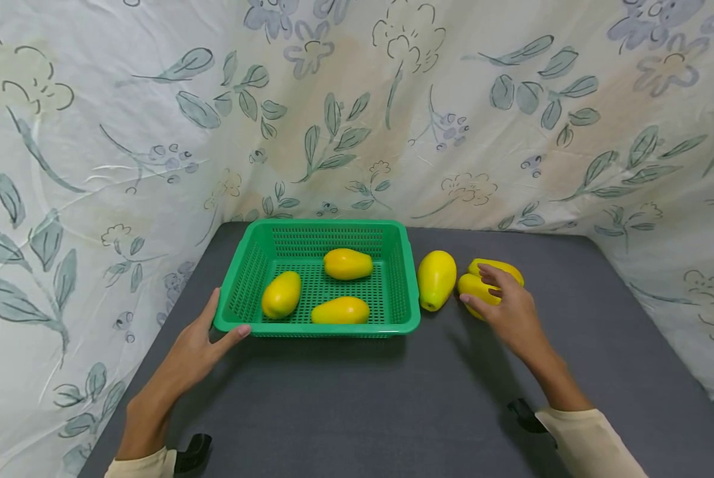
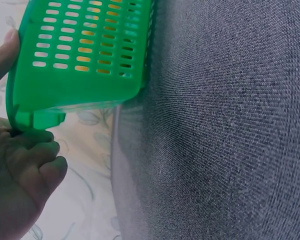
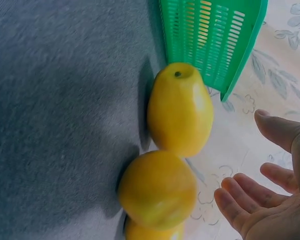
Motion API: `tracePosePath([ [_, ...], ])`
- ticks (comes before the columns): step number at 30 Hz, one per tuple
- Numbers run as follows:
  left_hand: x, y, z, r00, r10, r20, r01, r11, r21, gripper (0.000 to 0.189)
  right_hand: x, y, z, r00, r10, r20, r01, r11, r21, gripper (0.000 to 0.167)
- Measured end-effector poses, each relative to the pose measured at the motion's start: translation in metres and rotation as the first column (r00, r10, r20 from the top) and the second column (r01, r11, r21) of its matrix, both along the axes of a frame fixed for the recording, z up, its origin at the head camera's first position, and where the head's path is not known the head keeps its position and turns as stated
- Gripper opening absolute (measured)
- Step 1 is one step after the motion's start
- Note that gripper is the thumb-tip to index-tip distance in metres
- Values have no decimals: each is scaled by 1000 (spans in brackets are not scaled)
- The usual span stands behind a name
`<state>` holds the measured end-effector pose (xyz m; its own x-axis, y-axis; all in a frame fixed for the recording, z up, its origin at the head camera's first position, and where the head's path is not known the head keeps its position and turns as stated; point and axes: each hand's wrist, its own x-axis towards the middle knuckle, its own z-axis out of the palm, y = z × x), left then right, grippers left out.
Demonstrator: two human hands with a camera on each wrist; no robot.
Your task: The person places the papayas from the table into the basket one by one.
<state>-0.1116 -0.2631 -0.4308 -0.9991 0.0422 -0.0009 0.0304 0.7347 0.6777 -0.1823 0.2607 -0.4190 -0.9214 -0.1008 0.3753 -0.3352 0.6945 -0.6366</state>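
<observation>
My left hand (image 1: 190, 355) grips the near left corner of a green plastic basket (image 1: 327, 329), its thumb on the rim and fingers curled under the edge. Three yellow fruits, papaya-like in shape, lie apart in the basket: one at left (image 1: 281, 295), one at the back (image 1: 348, 264), one in front (image 1: 340, 311). My right hand (image 1: 512, 315) is over two similar fruits right of the basket, a nearer fruit (image 1: 476, 287) and a farther fruit (image 1: 500, 268). Its fingers are spread and relaxed, holding nothing; in the right wrist view they are apart from the fruits.
Another yellow fruit (image 1: 437, 280) stands between the basket's right side and the pair. Dark grey cloth (image 1: 357, 405) covers the table. A flowered curtain (image 1: 357, 133) hangs behind and along both sides.
</observation>
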Motion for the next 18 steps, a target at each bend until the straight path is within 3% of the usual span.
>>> tracePosePath([
  [18, 0, 0, 2, 1000, 2, -1, -2, 1000, -14, 107, -9, 21, -13, 993, -88, 82, 82, 994, 78, 70],
])
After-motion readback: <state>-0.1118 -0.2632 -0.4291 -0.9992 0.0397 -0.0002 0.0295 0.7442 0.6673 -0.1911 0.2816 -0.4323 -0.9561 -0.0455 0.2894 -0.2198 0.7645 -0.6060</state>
